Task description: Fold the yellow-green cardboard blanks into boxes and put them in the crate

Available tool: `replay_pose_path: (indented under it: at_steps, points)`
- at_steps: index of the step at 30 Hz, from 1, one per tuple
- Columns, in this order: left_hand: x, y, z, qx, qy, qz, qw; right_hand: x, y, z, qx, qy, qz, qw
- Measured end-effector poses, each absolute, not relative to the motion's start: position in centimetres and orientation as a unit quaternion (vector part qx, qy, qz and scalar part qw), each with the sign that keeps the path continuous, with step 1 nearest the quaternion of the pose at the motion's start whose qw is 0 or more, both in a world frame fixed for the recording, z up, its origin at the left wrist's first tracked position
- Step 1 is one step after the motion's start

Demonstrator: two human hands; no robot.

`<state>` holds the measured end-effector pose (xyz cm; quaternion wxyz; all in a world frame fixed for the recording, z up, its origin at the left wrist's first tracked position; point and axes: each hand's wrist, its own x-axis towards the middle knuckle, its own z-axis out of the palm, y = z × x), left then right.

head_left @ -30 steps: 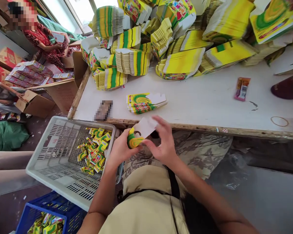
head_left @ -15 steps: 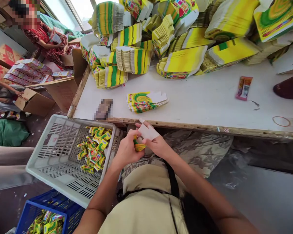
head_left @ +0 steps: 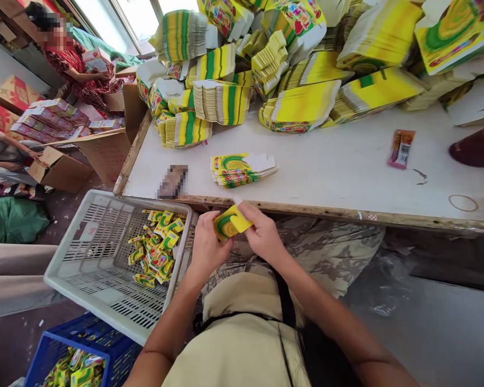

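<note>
Between my two hands is a small yellow-and-green printed carton point(head_left: 228, 223), held just in front of the table edge. My left hand point(head_left: 208, 244) grips its left end, fingers behind and thumb below. My right hand point(head_left: 264, 235) closes on its right end, where a bit of white flap shows at the top. Beyond my hands, a short stack of flattened cartons point(head_left: 242, 169) with the same print lies on the table. Left of my hands, a pale plastic crate point(head_left: 92, 298) contains several small yellow cartons point(head_left: 161, 244).
Bundles of flat cartons point(head_left: 302, 105) are heaped along the back of the white table point(head_left: 331, 172). A pink-and-orange packet point(head_left: 401, 149) and a rubber band point(head_left: 463, 202) lie at right. A blue crate point(head_left: 40, 355) sits on the floor; a person point(head_left: 78, 70) handles boxes at far left.
The carton has turned in my hands: its white inner side showed before, and its printed yellow-green face shows now. My right hand has shifted to the carton's right end.
</note>
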<state>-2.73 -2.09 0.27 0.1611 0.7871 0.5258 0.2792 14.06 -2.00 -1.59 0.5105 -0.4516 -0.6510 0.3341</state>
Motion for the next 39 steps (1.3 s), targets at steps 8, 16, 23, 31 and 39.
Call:
replay_pose_path:
  at_steps: [8,16,23,31,39]
  points:
    - [-3.6,-1.4,1.2,0.795,0.519,0.252,0.187,15.2,-2.1,-0.9,-0.439,-0.759,0.305,0.372]
    - [-3.7,0.1,2.5,0.82,0.474,0.2,0.25,18.7,-0.2,1.2,-0.367,-0.803,0.353,0.311]
    - [-3.5,-0.5,2.4,0.804,0.496,0.21,0.252,16.0,-0.9,-1.0,-0.399,-0.681,0.432,0.436]
    - [-11.7,-1.8,3.8,0.761,0.589,0.06,0.265,13.3,0.9,-1.2,-0.409,-0.71,0.381,0.428]
    - [-19.4,-2.5,4.6,0.69,0.703,0.086,0.148,17.2,11.1,-1.5,-0.635,-0.675,0.124,0.354]
